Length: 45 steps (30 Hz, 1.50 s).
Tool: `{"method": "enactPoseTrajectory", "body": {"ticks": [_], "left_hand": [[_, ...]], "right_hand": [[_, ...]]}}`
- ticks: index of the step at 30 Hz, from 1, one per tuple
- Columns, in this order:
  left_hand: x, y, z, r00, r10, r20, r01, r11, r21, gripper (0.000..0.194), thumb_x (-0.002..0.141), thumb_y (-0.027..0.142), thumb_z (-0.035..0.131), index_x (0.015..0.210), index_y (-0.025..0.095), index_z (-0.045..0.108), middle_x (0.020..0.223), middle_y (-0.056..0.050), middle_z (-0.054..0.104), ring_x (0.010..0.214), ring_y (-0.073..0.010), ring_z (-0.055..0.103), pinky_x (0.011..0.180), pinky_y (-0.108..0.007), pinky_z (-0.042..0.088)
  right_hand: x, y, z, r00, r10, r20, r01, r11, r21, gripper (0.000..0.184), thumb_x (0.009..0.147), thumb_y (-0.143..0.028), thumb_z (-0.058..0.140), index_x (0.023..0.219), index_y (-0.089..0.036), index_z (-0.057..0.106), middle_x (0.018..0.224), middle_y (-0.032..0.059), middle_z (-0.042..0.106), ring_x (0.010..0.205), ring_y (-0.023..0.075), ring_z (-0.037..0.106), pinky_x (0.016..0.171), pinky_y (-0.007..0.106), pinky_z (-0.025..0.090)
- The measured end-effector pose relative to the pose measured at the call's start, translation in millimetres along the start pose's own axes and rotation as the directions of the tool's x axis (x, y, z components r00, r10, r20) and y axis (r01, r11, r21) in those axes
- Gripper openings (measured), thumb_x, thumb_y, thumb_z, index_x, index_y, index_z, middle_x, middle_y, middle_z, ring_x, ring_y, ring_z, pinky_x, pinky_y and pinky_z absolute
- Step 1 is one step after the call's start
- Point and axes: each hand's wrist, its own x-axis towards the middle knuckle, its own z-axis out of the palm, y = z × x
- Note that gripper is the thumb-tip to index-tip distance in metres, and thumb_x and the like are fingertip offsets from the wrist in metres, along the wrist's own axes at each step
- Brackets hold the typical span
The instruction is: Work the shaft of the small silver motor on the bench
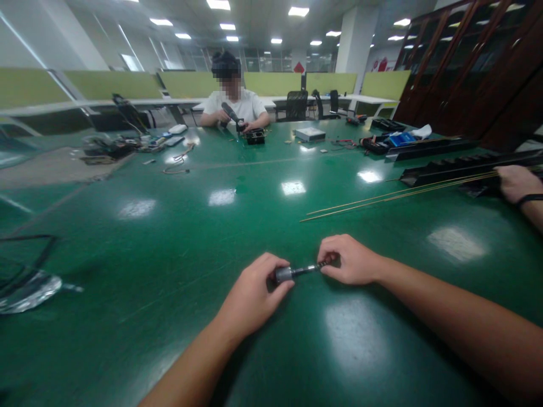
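Observation:
My left hand [254, 291] is closed around the thick grey end of a small metal rod-like part [297, 272] held just above the green table [169, 271]. The fingers of my right hand [350, 260] pinch the thin dark end of the same part. The piece lies nearly level between the two hands. What is inside each fist is hidden.
Several thin brass rods [394, 195] lie to the right, reaching toward another person's hand [515, 182]. Black trays [462, 167] sit at the right edge. A person [233, 102] works across the table with a tool. Cables and clear plastic [25, 288] lie at left.

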Motion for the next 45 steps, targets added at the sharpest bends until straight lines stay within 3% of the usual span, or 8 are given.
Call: {"method": "enactPoseTrajectory", "body": {"ticks": [15, 23, 27, 45], "left_hand": [[-0.3, 0.7, 1.1, 1.000, 0.009, 0.015, -0.009, 1.000, -0.001, 0.018, 0.086, 0.023, 0.068, 0.103, 0.022, 0.064, 0.095, -0.001, 0.064, 0.086, -0.0184, 0.060, 0.078, -0.030, 0.047], [-0.7, 17.5, 9.0, 0.996, 0.032, 0.082, -0.027, 0.998, -0.061, 0.015, 0.090, 0.028, 0.064, 0.104, 0.022, 0.064, 0.091, -0.001, 0.063, 0.081, -0.0170, 0.058, 0.073, -0.029, 0.045], [0.0, 15.5, 5.9, 0.997, 0.019, 0.081, -0.012, 0.996, -0.085, 0.015, 0.096, 0.030, 0.056, 0.105, 0.023, 0.064, 0.089, -0.001, 0.063, 0.080, -0.0162, 0.059, 0.073, -0.028, 0.045], [-0.9, 15.0, 5.0, 0.996, 0.030, 0.088, -0.026, 0.999, -0.042, 0.013, 0.088, 0.024, 0.063, 0.101, 0.021, 0.065, 0.090, -0.002, 0.064, 0.081, -0.0176, 0.059, 0.072, -0.029, 0.046]], "right_hand": [[1.0, -8.6, 4.7, 1.000, -0.024, -0.015, 0.024, 1.000, 0.013, 0.007, 0.077, -0.021, 0.071, 0.082, -0.016, 0.073, 0.073, 0.0025, 0.066, 0.068, 0.0145, 0.059, 0.068, 0.027, 0.044], [-0.5, -20.4, 17.3, 0.980, -0.196, 0.021, 0.195, 0.980, 0.040, 0.012, 0.086, -0.026, 0.067, 0.091, -0.016, 0.071, 0.081, 0.0054, 0.068, 0.080, 0.0179, 0.060, 0.077, 0.031, 0.044], [-0.3, -19.9, 17.6, 0.980, -0.199, 0.009, 0.198, 0.979, 0.045, 0.012, 0.088, -0.026, 0.065, 0.092, -0.016, 0.071, 0.083, 0.0056, 0.068, 0.080, 0.0172, 0.059, 0.076, 0.030, 0.044], [1.0, -18.5, 19.2, 0.981, -0.194, 0.012, 0.193, 0.980, 0.043, 0.013, 0.086, -0.027, 0.067, 0.092, -0.016, 0.070, 0.081, 0.0048, 0.067, 0.078, 0.0175, 0.059, 0.074, 0.031, 0.043]]}}
